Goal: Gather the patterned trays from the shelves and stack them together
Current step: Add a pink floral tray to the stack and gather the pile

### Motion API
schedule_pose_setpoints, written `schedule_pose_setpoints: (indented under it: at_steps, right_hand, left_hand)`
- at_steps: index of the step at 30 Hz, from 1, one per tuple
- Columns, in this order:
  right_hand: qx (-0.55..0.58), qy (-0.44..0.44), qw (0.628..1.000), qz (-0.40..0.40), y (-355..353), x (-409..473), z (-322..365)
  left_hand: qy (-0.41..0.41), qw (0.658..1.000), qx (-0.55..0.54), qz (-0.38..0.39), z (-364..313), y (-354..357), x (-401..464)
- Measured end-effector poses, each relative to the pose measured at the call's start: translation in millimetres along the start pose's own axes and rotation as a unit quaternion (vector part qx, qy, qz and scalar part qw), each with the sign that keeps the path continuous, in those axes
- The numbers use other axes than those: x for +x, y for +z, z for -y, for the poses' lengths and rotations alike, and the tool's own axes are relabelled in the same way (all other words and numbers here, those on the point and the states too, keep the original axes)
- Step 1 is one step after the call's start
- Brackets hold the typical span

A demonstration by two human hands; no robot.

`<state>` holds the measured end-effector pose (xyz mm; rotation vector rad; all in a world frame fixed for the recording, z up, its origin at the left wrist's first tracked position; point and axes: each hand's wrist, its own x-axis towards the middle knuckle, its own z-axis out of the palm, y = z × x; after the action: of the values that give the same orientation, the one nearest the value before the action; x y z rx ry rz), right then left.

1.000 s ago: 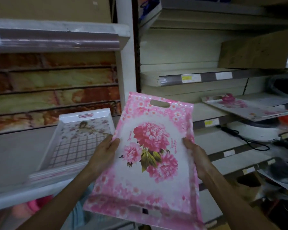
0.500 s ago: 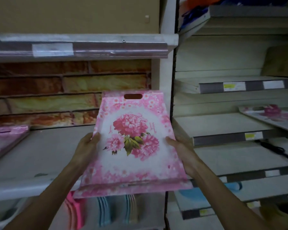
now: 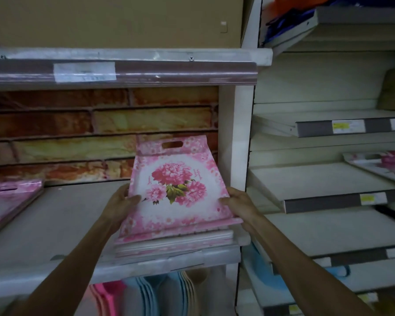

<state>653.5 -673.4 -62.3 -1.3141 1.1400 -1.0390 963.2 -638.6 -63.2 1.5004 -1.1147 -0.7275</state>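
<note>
A pink tray (image 3: 176, 190) printed with pink peonies lies tilted on top of a stack of trays (image 3: 173, 244) at the right end of the grey shelf (image 3: 55, 224). My left hand (image 3: 121, 201) grips its left edge and my right hand (image 3: 237, 201) grips its right edge. Its handle cut-out points toward the brick-patterned back wall. More pink trays (image 3: 7, 201) lie at the shelf's left end. Another floral tray (image 3: 381, 165) rests on a shelf at the far right.
A white upright post (image 3: 242, 137) separates this bay from the right bay of pale shelves (image 3: 317, 179) with price labels. Blue and pink plastic items (image 3: 146, 295) stand on the level below. A shelf lip (image 3: 123, 69) overhangs above.
The view shifted left and the pink peony tray moved forward and down, from being held in the air to resting on the stack at the shelf's right end. Both hands kept their grip.
</note>
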Motion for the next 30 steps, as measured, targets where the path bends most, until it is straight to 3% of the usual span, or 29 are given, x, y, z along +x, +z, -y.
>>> schedule_pose_setpoints:
  at_steps: [7,25,30]
  right_hand:
    - [-0.061,0.021,0.998,0.002,19.9,11.0,-30.2]
    - [-0.079,0.031,0.996,0.013,8.9,22.4,-42.3]
    - [-0.131,-0.025,0.99,-0.042,-16.0,20.2,-34.5]
  left_hand:
    - [-0.02,0.997,0.067,-0.022,25.9,4.3,11.2]
    - [-0.022,0.97,0.239,-0.023,43.9,8.0,22.6]
    - [0.076,0.971,0.209,-0.09,19.1,16.8,5.5]
